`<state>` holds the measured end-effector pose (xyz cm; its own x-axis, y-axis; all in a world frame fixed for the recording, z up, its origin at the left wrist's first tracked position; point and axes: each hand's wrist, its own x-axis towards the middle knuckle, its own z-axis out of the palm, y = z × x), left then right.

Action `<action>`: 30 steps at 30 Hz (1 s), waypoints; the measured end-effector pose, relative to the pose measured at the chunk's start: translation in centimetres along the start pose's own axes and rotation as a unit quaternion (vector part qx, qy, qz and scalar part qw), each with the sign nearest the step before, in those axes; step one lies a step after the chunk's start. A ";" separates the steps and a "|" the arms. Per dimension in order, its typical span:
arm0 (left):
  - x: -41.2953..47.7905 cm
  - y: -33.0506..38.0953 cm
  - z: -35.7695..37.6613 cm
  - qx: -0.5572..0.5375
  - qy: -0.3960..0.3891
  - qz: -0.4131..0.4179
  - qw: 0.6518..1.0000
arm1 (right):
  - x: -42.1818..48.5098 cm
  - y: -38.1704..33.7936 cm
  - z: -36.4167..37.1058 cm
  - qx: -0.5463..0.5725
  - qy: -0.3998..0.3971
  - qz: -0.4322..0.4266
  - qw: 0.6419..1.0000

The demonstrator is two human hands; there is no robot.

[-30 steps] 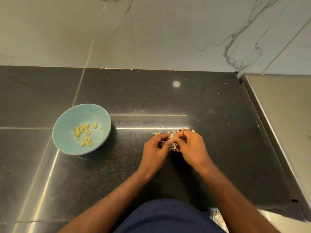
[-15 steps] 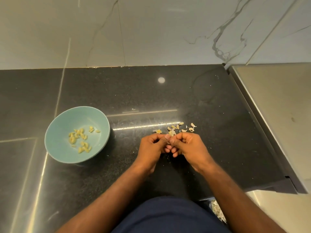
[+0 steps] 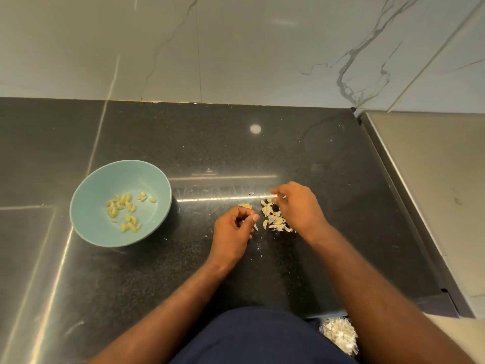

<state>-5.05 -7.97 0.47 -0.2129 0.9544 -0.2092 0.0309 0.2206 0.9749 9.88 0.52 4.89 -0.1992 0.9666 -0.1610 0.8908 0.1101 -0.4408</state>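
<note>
Two bare hands, close but not touching, both forearms reaching forward.
The left hand point(image 3: 232, 232) was curled, its thumb tip pressed to the forefinger, pinching a small pale piece point(image 3: 242, 221). The right hand point(image 3: 299, 208) lay a little farther forward, back upward, wrist straight, fingers point(image 3: 278, 191) bent down with tips bunched. Whether they held anything could not be told.
</note>
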 end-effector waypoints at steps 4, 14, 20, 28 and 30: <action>0.3 -0.1 -0.4 -0.002 -0.018 -0.017 1.000 | 1.1 -0.5 0.8 -0.068 -0.036 -0.014 0.997; 0.5 -0.7 -0.3 0.020 -0.008 -0.010 1.000 | 0.6 1.2 0.8 0.040 0.024 0.017 0.999; 0.3 -0.6 -0.5 0.025 -0.031 0.016 0.999 | 1.0 1.2 0.0 -0.027 -0.015 -0.003 1.000; -0.7 -0.4 -0.8 0.061 -0.014 0.030 0.998 | 1.0 -0.2 0.3 -0.123 -0.031 -0.039 0.991; -1.0 -0.4 -0.7 0.079 -0.014 0.039 0.996 | 0.9 -0.2 0.0 -0.084 -0.002 -0.048 0.995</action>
<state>-5.56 -9.20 0.36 -0.1765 0.9746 -0.1381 0.1992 0.1727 0.9646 9.49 1.32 4.81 -0.2879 0.9489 -0.1293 0.9233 0.2392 -0.3004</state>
